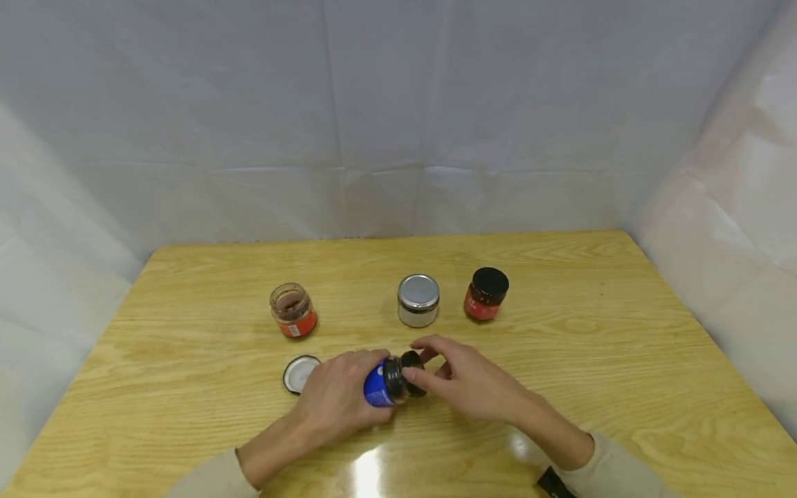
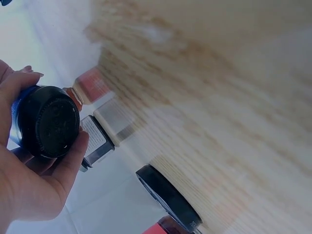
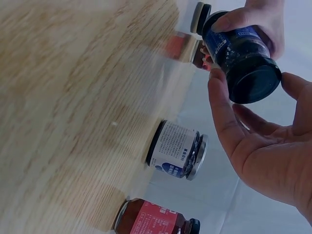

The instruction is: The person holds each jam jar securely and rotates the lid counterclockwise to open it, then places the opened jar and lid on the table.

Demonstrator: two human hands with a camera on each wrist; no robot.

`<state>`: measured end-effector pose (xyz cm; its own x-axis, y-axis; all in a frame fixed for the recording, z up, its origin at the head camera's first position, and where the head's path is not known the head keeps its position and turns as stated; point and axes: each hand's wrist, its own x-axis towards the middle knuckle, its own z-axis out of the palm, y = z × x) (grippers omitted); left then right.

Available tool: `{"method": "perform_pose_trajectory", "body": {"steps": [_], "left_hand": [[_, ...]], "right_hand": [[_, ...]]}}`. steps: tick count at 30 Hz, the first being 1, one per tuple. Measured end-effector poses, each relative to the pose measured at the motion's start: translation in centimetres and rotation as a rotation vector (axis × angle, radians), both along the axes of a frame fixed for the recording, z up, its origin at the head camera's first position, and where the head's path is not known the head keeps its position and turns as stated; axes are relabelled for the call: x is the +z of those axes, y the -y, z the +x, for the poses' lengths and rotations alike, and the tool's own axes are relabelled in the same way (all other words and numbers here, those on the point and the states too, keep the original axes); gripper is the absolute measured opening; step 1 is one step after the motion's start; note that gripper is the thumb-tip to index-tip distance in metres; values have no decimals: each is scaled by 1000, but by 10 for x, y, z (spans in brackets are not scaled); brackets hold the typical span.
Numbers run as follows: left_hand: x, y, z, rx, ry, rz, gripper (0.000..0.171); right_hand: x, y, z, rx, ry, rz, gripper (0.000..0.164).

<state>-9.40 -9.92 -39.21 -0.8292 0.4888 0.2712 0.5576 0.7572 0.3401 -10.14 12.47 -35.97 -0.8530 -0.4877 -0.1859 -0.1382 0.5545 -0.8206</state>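
Note:
My left hand grips a glass jar with a blue label and dark contents. The jar is tipped on its side above the table, its black lid towards the right. In the left wrist view its dark base faces the camera. My right hand pinches the lid's rim between thumb and fingers, as the right wrist view shows. The lid is on the jar; whether it is loose I cannot tell. Left of my left hand, a loose lid lies with its white inside up.
An uncovered red-labelled jar stands at the left on the wooden table. Behind my hands stand a silver-lidded jar and a black-lidded jar with a red label. A small black object shows beside the right sleeve.

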Motion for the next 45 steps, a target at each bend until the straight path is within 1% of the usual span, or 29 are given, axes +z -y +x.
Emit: {"method": "perform_pose_trajectory", "body": {"steps": [5, 8, 14, 19, 22, 26, 29, 32, 35, 45], "left_hand": [[-1, 0, 0, -13, -1, 3, 58], [-2, 0, 0, -18, 5, 7, 58], [-2, -1, 0, -23, 18, 20, 59], [-1, -1, 0, -18, 24, 7, 58], [0, -1, 0, -16, 33, -2, 59], [0, -1, 0, -14, 31, -6, 59], [0, -1, 0, -12, 27, -4, 58], [0, -1, 0, -13, 24, -4, 58], [-1, -1, 0, -14, 23, -6, 58], [-2, 0, 1, -16, 20, -6, 58]], "right_hand": [[-1, 1, -1, 2, 2, -5, 47], [-2, 1, -1, 15, -13, -18, 48], [-2, -1, -1, 68, -60, -40, 51], [-2, -2, -1, 89, -60, -62, 54], [-1, -2, -1, 79, -34, -58, 60], [-1, 0, -1, 41, -9, -18, 65], [-1, 2, -1, 20, -5, 5, 63], [-2, 4, -1, 11, 6, -5, 56], [-2, 4, -1, 13, 1, -14, 52], [-3, 3, 0, 62, -54, -33, 52]]}}
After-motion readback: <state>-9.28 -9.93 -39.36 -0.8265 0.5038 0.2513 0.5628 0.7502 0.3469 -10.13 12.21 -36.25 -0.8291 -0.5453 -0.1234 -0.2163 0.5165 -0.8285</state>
